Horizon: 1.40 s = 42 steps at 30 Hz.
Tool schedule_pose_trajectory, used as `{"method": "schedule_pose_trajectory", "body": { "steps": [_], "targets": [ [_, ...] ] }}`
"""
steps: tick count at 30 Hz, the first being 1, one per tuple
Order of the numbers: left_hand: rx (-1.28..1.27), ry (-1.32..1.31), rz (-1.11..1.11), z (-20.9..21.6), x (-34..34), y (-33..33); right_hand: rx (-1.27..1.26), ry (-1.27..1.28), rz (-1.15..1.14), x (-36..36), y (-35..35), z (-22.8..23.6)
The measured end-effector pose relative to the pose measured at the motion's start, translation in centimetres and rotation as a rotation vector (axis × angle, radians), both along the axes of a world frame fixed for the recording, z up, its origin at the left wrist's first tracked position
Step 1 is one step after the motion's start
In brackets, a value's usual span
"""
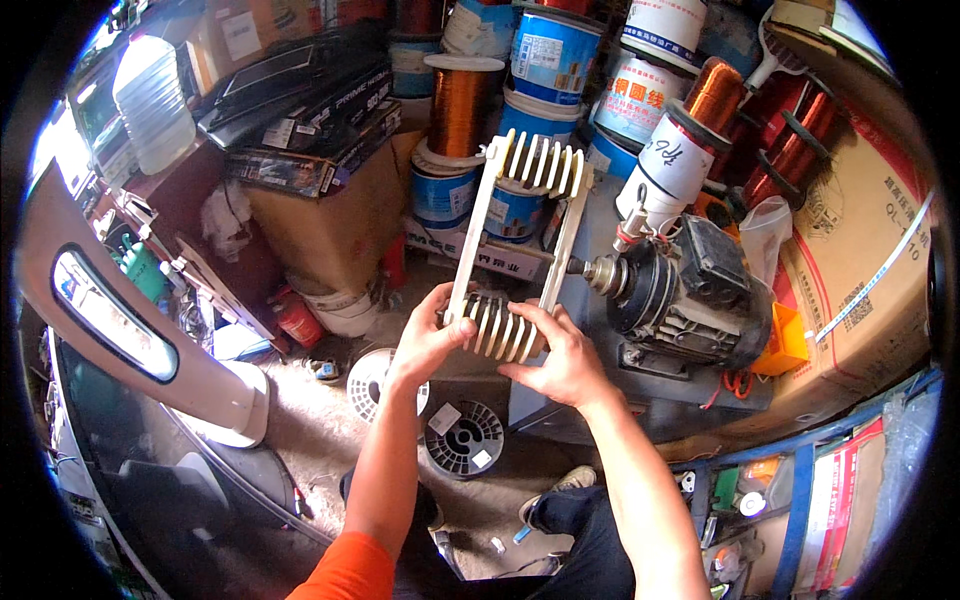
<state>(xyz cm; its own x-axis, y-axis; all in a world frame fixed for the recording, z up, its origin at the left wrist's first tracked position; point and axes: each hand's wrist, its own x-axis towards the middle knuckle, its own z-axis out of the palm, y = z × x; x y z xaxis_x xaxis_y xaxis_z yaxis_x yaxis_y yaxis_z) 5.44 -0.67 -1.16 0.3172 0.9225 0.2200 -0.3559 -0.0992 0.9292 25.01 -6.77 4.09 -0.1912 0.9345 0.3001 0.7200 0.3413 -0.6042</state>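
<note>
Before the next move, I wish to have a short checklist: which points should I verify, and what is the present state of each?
1. Left hand gripping the off-white, slotted rectangular frame at its lower end: ok.
2. Right hand gripping the same end: ok.
3. Frame free of the stepped metal shaft: cannot tell; they look very close in this view.
4. Black, finned electric motor stopped: cannot tell from one still picture.
5. Floor clear before the feet: not ok; a black, round, slotted spool lies there.

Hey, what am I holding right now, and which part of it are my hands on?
A pale frame, held by its near ribbed end: your left hand grips the left side, your right hand the right.
</note>
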Motion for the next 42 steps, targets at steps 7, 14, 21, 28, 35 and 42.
{"method": "schedule_pose_trajectory", "body": {
  "steps": [7,14,21,28,35,42],
  "targets": [
    [-0.090,0.082,-0.039,0.0,-0.4,0.1,-0.003,0.023,0.005,0.2,0.0,0.0],
    [-0.105,0.007,-0.050,-0.5,-0.2,-0.1,-0.062,-0.002,-0.029,-0.2,0.2,0.2],
    [-0.113,-0.006,-0.024,0.6,-0.2,-0.5,0.049,-0.079,-0.035,-0.6,-0.9,2.4],
    [-0.092,0.005,0.015,-0.2,-0.4,0.0,0.377,0.147,-0.229,0.2,1.5,9.6],
    [-0.065,0.012,0.395,0.5,0.9,-0.1,0.575,0.054,-0.189,2.2,2.9,14.3],
    [-0.269,-0.602,-0.101,3.9,-0.2,-3.0,-0.049,-0.256,0.053,-1.1,-0.2,14.0]
  ]
}}
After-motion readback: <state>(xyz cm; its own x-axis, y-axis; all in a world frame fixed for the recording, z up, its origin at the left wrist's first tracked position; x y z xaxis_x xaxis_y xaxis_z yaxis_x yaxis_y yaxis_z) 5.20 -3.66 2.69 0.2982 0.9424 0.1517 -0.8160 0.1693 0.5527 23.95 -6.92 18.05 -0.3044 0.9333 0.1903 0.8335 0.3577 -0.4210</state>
